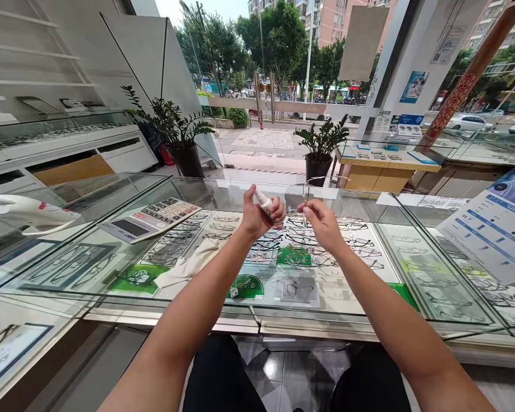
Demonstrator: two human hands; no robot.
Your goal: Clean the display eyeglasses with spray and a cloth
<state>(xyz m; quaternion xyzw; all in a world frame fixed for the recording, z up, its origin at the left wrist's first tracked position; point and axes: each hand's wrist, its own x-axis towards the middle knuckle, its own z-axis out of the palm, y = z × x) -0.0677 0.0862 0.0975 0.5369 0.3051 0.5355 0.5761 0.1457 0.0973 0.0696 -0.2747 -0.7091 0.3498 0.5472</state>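
Note:
Over the glass counter (244,312), my left hand (257,217) is closed around a small white bottle (264,200) with a narrow top. The thumb is raised beside that top, which tilts up and to the left. To the right, my right hand (321,223) pinches a pair of thin-rimmed eyeglasses (308,191), held up a short way from the bottle. Their lenses are hard to make out against the window. A pale cloth (186,269) lies crumpled on the glass, left of my left forearm. Below both hands, rows of eyeglass frames (352,243) show through the glass.
On the counter's left stand a large calculator (150,220) and a white device (26,214). At right leans a blue and white printed sign (498,217). Potted plants (184,160) stand beyond the counter, by the glass door. My legs (227,375) are beneath the front edge.

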